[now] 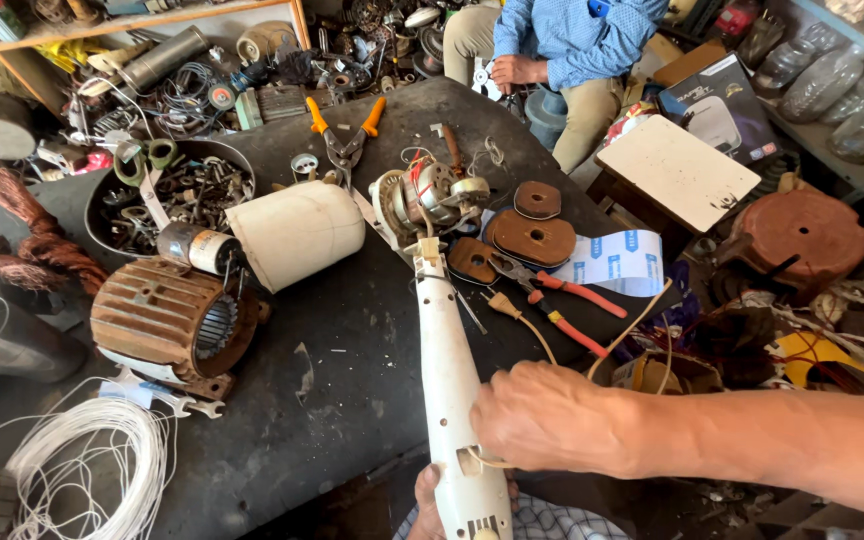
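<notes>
Right grip [542, 415] clamped on one white stand arm [449, 385] lying on bench [352, 330]; left grip [429, 500] beneath its near end, closure unclear. Beyond: one motor [422, 200], two pliers [552, 300], three brown plates [534, 238].

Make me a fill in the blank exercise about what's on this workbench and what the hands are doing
1. The right hand rests on a long white ____ casing with a bare motor at its far end.
2. The snips at the far edge of the bench have ____ handles.
3. The white wire coil lies nearest the rusty ____-coloured motor housing.
4. The pliers with red handles lie to the ____ of the casing.

Missing words: plastic; orange; brown; right
</notes>
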